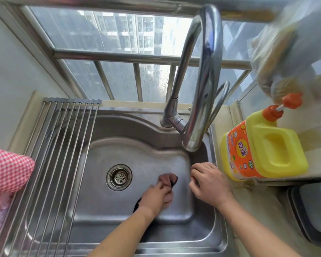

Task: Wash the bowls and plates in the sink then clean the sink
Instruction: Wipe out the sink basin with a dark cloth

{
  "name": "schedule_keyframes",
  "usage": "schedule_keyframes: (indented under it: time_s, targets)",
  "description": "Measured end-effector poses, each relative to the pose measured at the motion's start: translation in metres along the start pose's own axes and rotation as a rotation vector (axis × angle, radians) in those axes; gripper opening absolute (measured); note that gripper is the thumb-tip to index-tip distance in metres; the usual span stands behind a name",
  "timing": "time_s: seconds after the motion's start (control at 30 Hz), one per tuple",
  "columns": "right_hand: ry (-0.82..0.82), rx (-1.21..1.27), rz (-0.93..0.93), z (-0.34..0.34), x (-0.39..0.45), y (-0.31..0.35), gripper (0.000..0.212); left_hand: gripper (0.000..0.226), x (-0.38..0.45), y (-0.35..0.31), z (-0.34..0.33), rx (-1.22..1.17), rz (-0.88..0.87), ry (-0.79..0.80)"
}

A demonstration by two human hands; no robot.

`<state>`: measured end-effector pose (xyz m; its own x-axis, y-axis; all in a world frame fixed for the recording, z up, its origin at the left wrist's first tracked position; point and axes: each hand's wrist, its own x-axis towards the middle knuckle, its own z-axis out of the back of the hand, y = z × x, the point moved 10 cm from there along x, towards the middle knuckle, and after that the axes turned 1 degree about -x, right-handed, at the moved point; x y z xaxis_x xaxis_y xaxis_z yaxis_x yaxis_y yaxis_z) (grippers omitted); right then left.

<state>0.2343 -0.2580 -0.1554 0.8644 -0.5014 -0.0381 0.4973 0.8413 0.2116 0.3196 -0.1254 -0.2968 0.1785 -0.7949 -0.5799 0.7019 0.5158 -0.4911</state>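
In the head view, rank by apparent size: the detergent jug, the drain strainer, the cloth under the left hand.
1. detergent jug, clearly largest, though it sits nearer the camera than the sink floor.
2. drain strainer.
3. cloth: unsure, since the left hand covers part of it.

The left hand is smeared by motion, so how its fingers lie on the cloth cannot be told; it covers most of the cloth, leaving only a pinkish fold and dark edges. A plastic bag above the tabletop's far right corner is blurred (contents unreadable) and cut by the frame's edge. A red-checked fabric runs off the left edge. A dark tray is cropped at the right. The bottle label is too small to read.
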Motion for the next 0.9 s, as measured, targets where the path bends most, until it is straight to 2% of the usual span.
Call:
schedule_keyframes:
  time_s: [0.07, 0.13, 0.17, 0.27, 0.4, 0.47, 0.57, 0.63, 0.67, 0.73, 0.83, 0.9]
  targets:
    - [-0.013, 0.010, -0.003, 0.002, 0.000, 0.001, 0.012, 0.032, -0.006, -0.014, -0.012, -0.005, -0.113, 0.121]
    - [-0.014, 0.014, -0.009, 0.004, 0.000, 0.001, 0.012, 0.044, -0.012, -0.017, -0.013, 0.005, -0.143, 0.210]
    - [-0.012, 0.017, -0.013, 0.005, 0.000, 0.001, 0.012, 0.050, -0.011, -0.016, -0.006, -0.040, -0.139, 0.192]
    - [-0.011, 0.027, -0.017, 0.009, 0.001, 0.003, 0.012, 0.046, -0.008, -0.009, 0.044, -0.223, -0.091, -0.072]
    - [0.005, 0.015, -0.020, 0.014, 0.001, 0.007, 0.013, 0.054, -0.025, -0.024, 0.144, -0.371, -0.098, -0.538]
    - [0.025, 0.002, -0.027, 0.015, 0.001, 0.007, 0.012, 0.041, -0.037, -0.031, 0.193, -0.423, -0.090, -0.772]
    - [0.041, -0.010, -0.034, 0.017, 0.001, 0.008, 0.012, 0.032, -0.039, -0.031, 0.240, -0.446, -0.020, -0.946]
    - [0.050, -0.010, -0.035, 0.017, 0.001, 0.008, 0.012, 0.025, -0.036, -0.026, 0.261, -0.374, 0.010, -1.055]
    - [0.059, -0.012, -0.037, 0.016, 0.002, 0.008, 0.012, 0.027, -0.030, -0.023, 0.267, -0.304, 0.039, -1.073]
    - [0.080, -0.026, -0.035, 0.014, 0.002, 0.007, 0.013, 0.021, -0.013, -0.018, 0.274, -0.177, 0.095, -1.002]
    - [0.091, -0.049, -0.020, 0.016, 0.004, 0.010, 0.013, 0.016, 0.008, -0.028, 0.282, 0.003, 0.070, -0.907]
    - [0.089, -0.072, -0.014, 0.020, 0.005, 0.013, 0.017, 0.018, 0.011, -0.034, 0.290, 0.041, 0.088, -0.905]
